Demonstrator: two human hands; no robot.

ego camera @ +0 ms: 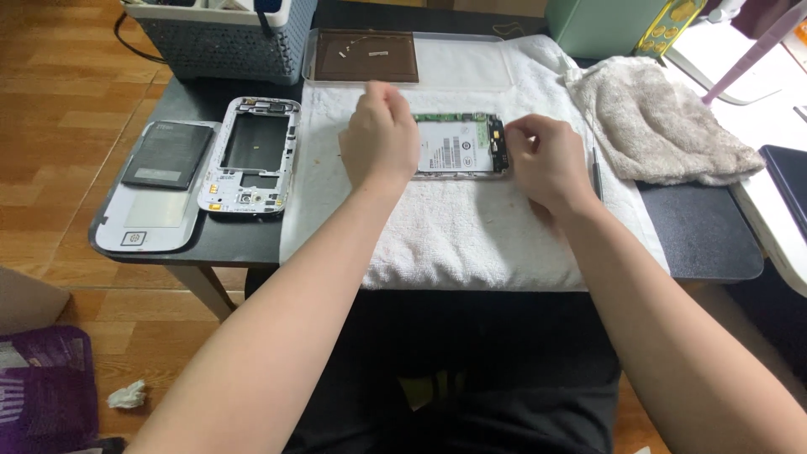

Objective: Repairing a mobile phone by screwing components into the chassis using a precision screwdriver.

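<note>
Hands first: left hand [380,139] curled over the opened phone [458,147], right hand [546,160] pinching its far end, on the white towel [471,235]. Light, fragile board showing; best held by its edges. Beyond, a brown tray [367,56].

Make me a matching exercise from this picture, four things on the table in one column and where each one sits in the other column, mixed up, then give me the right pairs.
Things:
1. opened phone
2. battery
3. grey basket
4. brown tray

Places:
A. far left corner of the table
B. on the white back cover at the left edge
C. on the white towel, between the left hand and right hand
D. far edge of the towel, beyond the hands

Pairs: 1-C, 2-B, 3-A, 4-D
</note>
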